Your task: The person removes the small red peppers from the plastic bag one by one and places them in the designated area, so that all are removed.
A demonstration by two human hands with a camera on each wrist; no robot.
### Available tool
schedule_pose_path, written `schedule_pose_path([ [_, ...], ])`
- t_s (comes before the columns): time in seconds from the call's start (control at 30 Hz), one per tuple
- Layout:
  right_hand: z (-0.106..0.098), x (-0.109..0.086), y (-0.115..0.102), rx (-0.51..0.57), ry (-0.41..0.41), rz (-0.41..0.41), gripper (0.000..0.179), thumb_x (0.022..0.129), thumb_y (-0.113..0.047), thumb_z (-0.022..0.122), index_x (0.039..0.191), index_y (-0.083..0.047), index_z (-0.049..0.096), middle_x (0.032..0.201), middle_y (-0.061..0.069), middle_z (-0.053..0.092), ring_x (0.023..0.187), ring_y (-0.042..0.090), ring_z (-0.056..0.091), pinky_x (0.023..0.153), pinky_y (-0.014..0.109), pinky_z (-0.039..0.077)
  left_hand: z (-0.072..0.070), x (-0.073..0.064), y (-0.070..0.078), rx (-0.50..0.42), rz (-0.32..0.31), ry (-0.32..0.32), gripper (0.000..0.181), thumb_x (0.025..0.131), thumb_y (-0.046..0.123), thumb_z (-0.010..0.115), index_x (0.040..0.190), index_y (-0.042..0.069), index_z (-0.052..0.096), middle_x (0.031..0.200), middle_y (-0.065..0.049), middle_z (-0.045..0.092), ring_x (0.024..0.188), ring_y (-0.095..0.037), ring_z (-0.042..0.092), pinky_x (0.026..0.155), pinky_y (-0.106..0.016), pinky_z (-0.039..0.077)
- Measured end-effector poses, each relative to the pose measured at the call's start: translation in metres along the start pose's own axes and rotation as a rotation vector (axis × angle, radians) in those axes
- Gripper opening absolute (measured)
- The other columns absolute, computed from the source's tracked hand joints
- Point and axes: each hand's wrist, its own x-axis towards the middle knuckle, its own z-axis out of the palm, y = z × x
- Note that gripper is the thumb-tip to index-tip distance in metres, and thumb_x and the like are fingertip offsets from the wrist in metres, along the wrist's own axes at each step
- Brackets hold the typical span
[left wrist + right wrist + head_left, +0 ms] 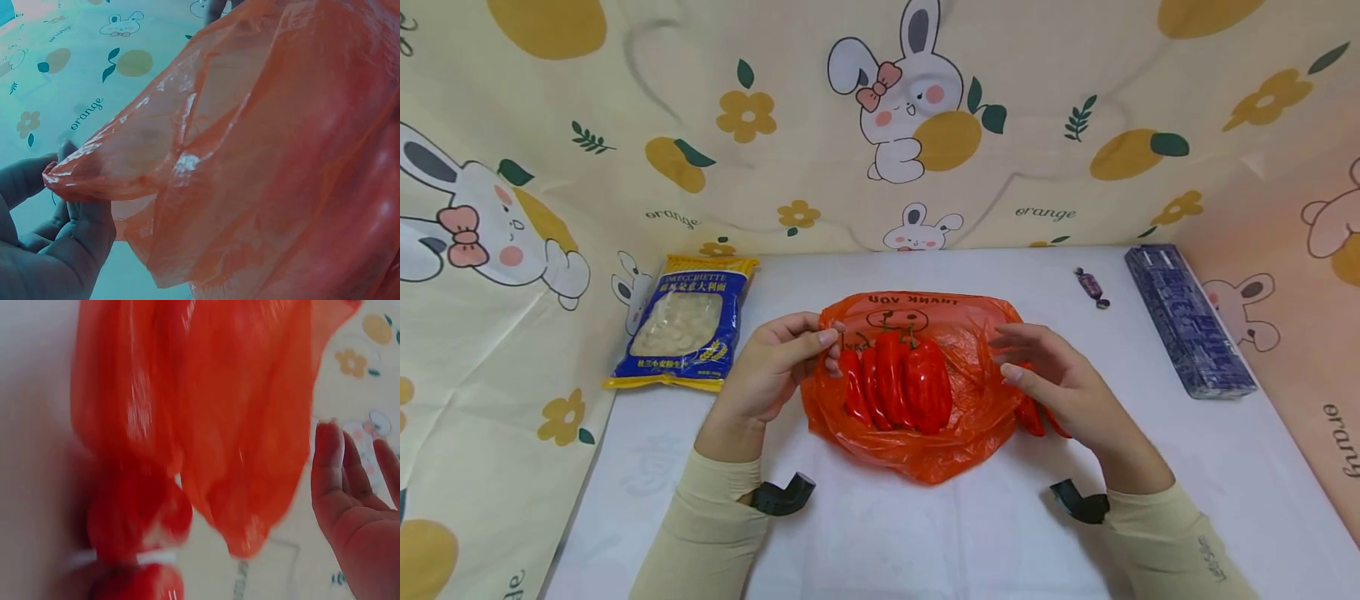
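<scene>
A translucent red plastic bag with black print lies on the white table, its mouth gaping around several glossy red peppers. My left hand pinches the bag's left edge between thumb and fingers; the left wrist view shows the film drawn to a point there. At the bag's right edge, my right hand has its fingers extended. In the right wrist view that hand stands apart from the film and holds nothing. More red peppers lie beside the bag under the right hand, partly hidden by it.
A blue and yellow pasta packet lies at the back left. Toward the back right are a small purple wrapped candy and a long dark blue patterned pack. A rabbit-print cloth walls the table's back and sides.
</scene>
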Motion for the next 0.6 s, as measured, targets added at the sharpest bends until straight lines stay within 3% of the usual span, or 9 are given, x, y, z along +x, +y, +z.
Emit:
schedule_pose_path([
  [0.27, 0.026, 0.016, 0.007, -0.017, -0.05, 0.114, 0.05, 0.106, -0.014, 0.071, 0.154, -0.014, 0.054, 0.154, 0.014, 0.054, 0.137, 0.042, 0.055, 0.096, 0.037, 0.06, 0.001, -0.001, 0.003, 0.007, 0.006, 0.006, 0.014, 0.109, 0.004, 0.062, 0.105, 0.006, 0.075, 0.091, -0.01, 0.07, 0.081, -0.022, 0.069, 0.08, -0.034, 0.064],
  [0.43, 0.036, 0.026, 0.015, -0.021, -0.079, 0.124, 0.052, 0.105, -0.013, 0.073, 0.154, -0.012, 0.054, 0.154, 0.013, 0.054, 0.138, 0.048, 0.053, 0.096, 0.04, 0.061, 0.001, 0.0, 0.003, 0.003, 0.004, 0.002, 0.015, 0.109, 0.004, 0.061, 0.105, 0.007, 0.076, 0.091, -0.01, 0.07, 0.081, -0.022, 0.069, 0.08, -0.033, 0.063],
  [0.6, 0.044, 0.036, 0.021, -0.056, -0.107, 0.162, 0.054, 0.103, -0.018, 0.076, 0.153, -0.016, 0.055, 0.155, 0.013, 0.053, 0.138, 0.044, 0.054, 0.096, 0.049, 0.061, 0.002, 0.0, 0.003, -0.009, 0.008, 0.014, 0.015, 0.108, 0.002, 0.061, 0.104, 0.005, 0.075, 0.09, -0.01, 0.07, 0.079, -0.021, 0.07, 0.079, -0.033, 0.064],
])
